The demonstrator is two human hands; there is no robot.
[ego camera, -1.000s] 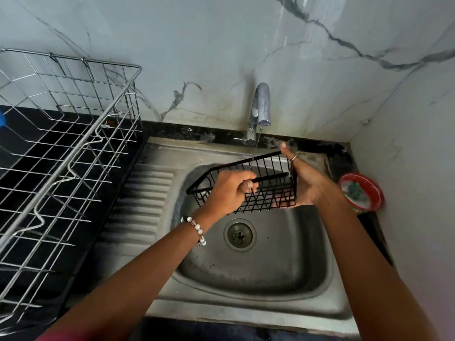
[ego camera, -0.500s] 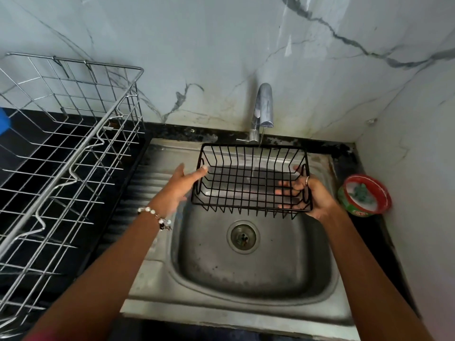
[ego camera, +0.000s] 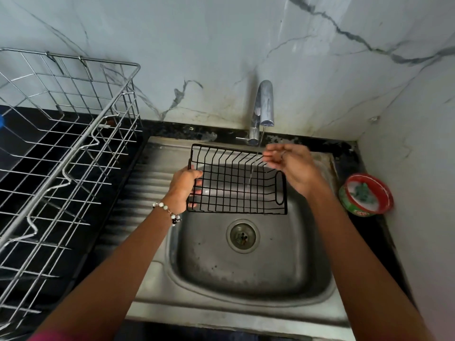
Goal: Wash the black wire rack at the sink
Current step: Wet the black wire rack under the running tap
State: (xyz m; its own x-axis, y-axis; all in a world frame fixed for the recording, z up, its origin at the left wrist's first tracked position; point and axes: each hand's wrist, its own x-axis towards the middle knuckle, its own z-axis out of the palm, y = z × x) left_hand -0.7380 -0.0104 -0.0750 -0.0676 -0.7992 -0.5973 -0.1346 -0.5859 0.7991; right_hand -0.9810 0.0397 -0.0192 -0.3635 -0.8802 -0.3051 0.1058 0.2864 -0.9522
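The black wire rack hangs open side up over the steel sink, just below the tap. A thin stream of water falls from the spout through the rack's mesh. My left hand grips the rack's left end, fingers curled through the wires. My right hand hovers at the rack's far right corner under the spout, fingers loosely spread and blurred, holding nothing.
A large silver wire dish rack fills the black counter at left, beside the sink's ribbed drainboard. A red and green tub with a green scrubber sits at the right wall. The drain lies below the rack.
My right hand has let go of the rack's right end and risen to the spout. My left hand went from touching the left end to gripping it. The rack has tilted slightly.
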